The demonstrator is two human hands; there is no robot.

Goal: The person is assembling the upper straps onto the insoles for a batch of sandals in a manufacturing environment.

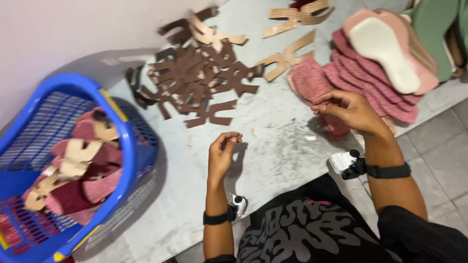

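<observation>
Two hands are hovering mid-frame over the grey table: the left hand is pinching shut, perhaps on something tiny, while the right hand is curling beside pink insoles at upper right.

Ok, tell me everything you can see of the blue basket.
The basket is blue plastic with slotted lattice walls, a thick smooth rim and a yellow patch on that rim. It sits tilted at the left edge of the grey table, partly cut off by the frame. Inside lie maroon soles with tan straps, piled loosely. Neither hand touches it; the left hand is nearest.
</observation>
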